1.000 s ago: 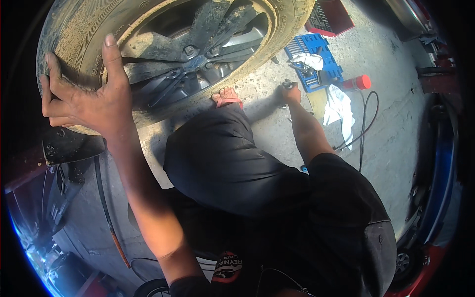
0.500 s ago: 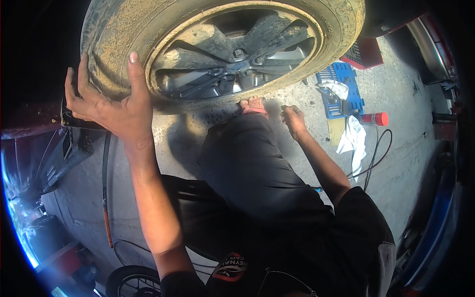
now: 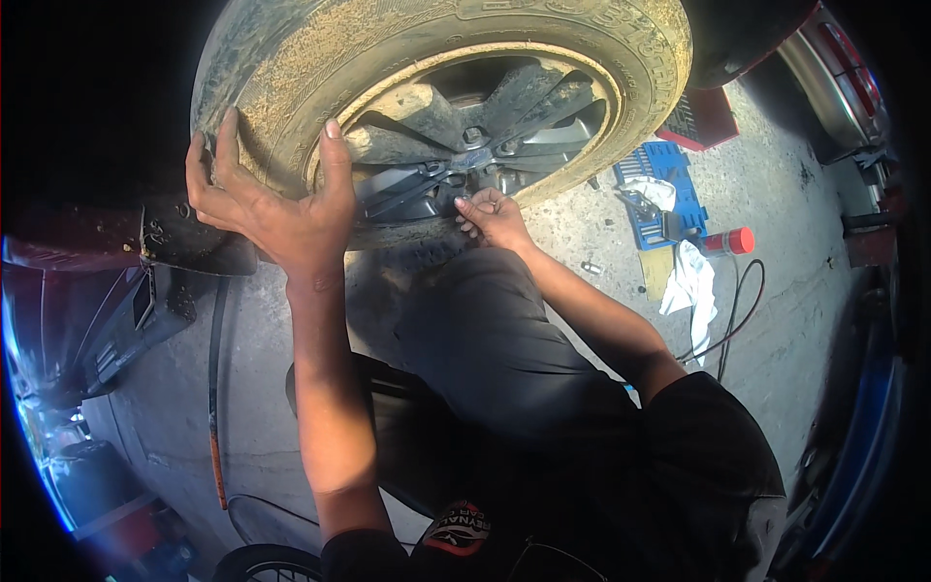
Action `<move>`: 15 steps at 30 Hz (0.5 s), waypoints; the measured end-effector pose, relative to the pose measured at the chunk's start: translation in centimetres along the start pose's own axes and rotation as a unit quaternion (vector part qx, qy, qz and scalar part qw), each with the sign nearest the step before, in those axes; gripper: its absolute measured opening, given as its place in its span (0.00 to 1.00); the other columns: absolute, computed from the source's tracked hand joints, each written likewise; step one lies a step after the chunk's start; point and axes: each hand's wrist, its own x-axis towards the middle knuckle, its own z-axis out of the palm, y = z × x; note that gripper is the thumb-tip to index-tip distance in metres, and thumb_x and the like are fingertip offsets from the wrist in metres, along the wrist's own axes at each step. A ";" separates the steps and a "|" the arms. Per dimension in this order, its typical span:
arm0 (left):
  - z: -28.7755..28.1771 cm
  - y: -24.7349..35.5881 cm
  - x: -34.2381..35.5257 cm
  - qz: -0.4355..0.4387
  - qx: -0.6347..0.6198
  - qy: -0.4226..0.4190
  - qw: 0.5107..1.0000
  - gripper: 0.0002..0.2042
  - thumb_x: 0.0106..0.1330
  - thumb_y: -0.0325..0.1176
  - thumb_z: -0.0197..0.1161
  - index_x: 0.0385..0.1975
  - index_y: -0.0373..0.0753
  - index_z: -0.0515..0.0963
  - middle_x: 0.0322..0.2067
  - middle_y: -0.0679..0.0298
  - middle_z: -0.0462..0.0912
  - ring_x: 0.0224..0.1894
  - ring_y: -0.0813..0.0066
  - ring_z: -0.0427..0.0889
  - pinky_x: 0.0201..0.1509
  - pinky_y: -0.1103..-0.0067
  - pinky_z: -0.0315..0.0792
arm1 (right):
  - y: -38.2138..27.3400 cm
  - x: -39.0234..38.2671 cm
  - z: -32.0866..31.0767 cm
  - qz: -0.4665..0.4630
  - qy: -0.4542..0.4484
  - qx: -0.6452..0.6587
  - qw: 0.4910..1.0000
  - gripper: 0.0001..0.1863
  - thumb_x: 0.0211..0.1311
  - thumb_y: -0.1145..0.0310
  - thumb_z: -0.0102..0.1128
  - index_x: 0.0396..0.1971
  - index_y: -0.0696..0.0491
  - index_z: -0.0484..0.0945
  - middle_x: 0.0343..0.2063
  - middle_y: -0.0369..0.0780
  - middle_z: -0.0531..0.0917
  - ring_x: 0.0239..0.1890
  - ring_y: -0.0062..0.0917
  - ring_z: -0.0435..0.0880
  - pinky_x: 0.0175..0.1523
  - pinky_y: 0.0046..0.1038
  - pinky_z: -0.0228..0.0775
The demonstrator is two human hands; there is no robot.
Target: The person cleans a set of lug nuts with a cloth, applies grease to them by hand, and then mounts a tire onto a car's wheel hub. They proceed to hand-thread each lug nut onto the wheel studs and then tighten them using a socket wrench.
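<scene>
- Across the upper middle of the view, a dust-caked tire (image 3: 320, 82) is standing before the person, its alloy wheel (image 3: 417, 112) showing its outer face — dark spokes (image 3: 529, 95) are fanning out from a central cap (image 3: 473, 160).
- At the tire's left side, the left hand (image 3: 281, 221) is spreading wide, its fingers reaching along the tread edge and its thumb pointing up over the sidewall toward the rim.
- By the lower edge of the wheel, the right hand (image 3: 499, 221) is curling its fingers, thumb and forefinger coming together just below the central cap — whether they are pinching something small, I cannot tell.
- Between the forearms, a knee in dark trousers (image 3: 495, 315) is rising close beneath the right hand.
- On the concrete floor (image 3: 601, 228) to the right, a small metal piece (image 3: 591, 268) is lying near the right forearm.
- Farther right, a blue tool case (image 3: 684, 184) is lying unfolded, with a pale cloth (image 3: 652, 192) resting on it; a red-ended canister (image 3: 739, 241) and a white rag (image 3: 690, 281) are lying just beside it.
- Beyond the case, a red box (image 3: 706, 116) is sitting near the tire.
- Down the left side, a dark hose (image 3: 215, 388) is stretching along the floor.
</scene>
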 end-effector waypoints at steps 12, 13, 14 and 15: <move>-1.0 -0.3 -0.2 -0.043 -0.050 0.025 0.997 0.28 0.54 0.37 0.74 0.53 0.36 0.72 0.58 0.48 0.59 0.64 0.53 0.55 0.66 0.56 0.55 | -1.4 -1.4 1.6 0.105 0.008 0.309 0.945 0.17 0.66 0.77 0.59 0.52 0.66 0.69 0.47 0.46 0.79 0.53 0.31 0.81 0.59 0.23 0.78; -1.1 -0.3 -0.2 -0.042 -0.046 0.024 0.998 0.27 0.54 0.37 0.74 0.53 0.36 0.72 0.58 0.48 0.59 0.64 0.53 0.55 0.67 0.56 0.54 | -1.8 -1.1 1.8 0.120 0.001 0.311 0.943 0.17 0.66 0.77 0.59 0.52 0.66 0.70 0.47 0.45 0.79 0.52 0.29 0.81 0.59 0.22 0.78; -1.2 -0.4 -0.3 -0.044 -0.049 0.022 0.998 0.28 0.53 0.38 0.74 0.52 0.36 0.72 0.58 0.48 0.59 0.63 0.52 0.55 0.66 0.55 0.54 | -2.0 -0.9 2.1 0.135 -0.005 0.312 0.940 0.16 0.66 0.77 0.59 0.51 0.65 0.71 0.46 0.44 0.79 0.52 0.28 0.81 0.59 0.21 0.77; -1.2 -0.6 -0.3 -0.047 -0.053 0.020 0.997 0.28 0.52 0.38 0.73 0.52 0.36 0.72 0.58 0.47 0.58 0.63 0.50 0.55 0.65 0.53 0.54 | -2.0 -0.6 2.4 0.142 0.002 0.306 0.941 0.15 0.66 0.77 0.59 0.50 0.64 0.73 0.46 0.43 0.79 0.50 0.26 0.81 0.58 0.20 0.77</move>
